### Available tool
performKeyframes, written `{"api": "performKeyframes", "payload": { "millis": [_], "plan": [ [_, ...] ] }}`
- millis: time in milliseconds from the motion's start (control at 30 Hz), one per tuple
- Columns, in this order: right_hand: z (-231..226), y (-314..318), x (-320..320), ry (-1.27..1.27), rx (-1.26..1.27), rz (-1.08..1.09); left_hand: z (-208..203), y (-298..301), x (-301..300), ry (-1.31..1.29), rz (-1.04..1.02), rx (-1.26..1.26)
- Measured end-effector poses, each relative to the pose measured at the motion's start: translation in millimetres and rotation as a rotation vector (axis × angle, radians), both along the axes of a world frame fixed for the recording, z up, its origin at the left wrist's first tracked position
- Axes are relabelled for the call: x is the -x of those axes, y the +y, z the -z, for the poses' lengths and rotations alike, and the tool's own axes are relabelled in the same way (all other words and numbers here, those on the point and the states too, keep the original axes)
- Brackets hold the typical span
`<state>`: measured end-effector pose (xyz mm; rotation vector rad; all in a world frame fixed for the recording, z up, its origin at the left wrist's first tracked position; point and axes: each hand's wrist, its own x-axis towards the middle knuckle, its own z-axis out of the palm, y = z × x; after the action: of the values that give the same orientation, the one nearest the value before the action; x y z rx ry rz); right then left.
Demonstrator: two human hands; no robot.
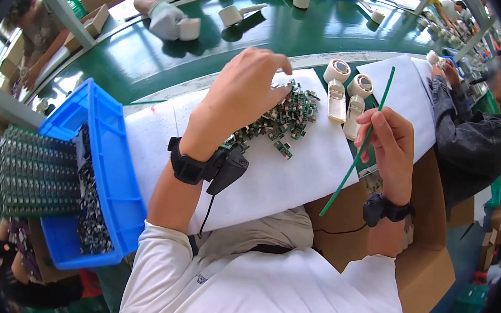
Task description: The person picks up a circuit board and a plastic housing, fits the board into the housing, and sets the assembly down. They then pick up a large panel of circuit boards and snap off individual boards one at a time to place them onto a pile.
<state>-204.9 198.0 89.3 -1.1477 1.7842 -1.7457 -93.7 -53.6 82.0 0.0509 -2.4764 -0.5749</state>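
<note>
A pile of small green circuit boards (295,109) lies on the white sheet in front of me. Over the pile's left side is my left hand (239,88), its thumb and index finger apart; the other fingertips are hidden behind the hand. My right hand (389,140) pinches a long thin green strip (345,182), which slants up past the fingers. Just left of that hand, two cream-coloured plastic housings with round heads lie side by side: one housing (335,101) farther left, the other housing (354,118) partly behind my fingers.
A blue crate (114,185) with small dark parts stands at my left, beside stacked green board panels (35,173). An open cardboard box (427,248) sits at my lower right. Beyond the white sheet (166,141) runs a green conveyor (312,31) carrying cream housings; a gloved hand (166,20) touches one.
</note>
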Motion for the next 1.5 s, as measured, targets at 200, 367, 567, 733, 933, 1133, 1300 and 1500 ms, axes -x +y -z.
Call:
{"api": "performKeyframes", "payload": {
  "millis": [200,367,567,733,933,1133,1300,1500],
  "plan": [
    [-20.8,-39.5,-17.0,-0.004,0.052,-0.241,-47.2,65.9,-69.9,-0.011,-0.215,-0.449],
    [-53.2,-63.9,-63.4,0.198,0.074,-0.588,-31.1,136.2,-161.9,0.201,-0.233,-0.580],
    [-57.2,-67.8,-117.9,0.286,0.033,-1.106,-29.7,229.5,-218.3,0.391,-0.439,-0.911],
    [-28.2,-71.2,-156.9,0.006,-0.016,-1.514,-35.0,277.2,-263.5,0.329,-0.678,-0.983],
    [-21.4,-90.8,-152.5,0.030,-0.115,-1.657,-59.3,338.6,-289.5,0.605,-1.548,0.178],
    [-12.2,-103.9,-148.9,-0.074,-0.194,-1.412,20.7,288.3,-357.9,0.682,-2.014,0.349],
    [-11.3,-112.6,-154.6,0.182,-0.073,-1.374,159.1,275.0,-423.6,-0.968,-1.084,-0.907],
    [3.9,-119.6,-147.0,0.421,0.001,-1.381,108.0,240.5,-349.7,-0.569,-1.071,-0.786]
  ]
}}
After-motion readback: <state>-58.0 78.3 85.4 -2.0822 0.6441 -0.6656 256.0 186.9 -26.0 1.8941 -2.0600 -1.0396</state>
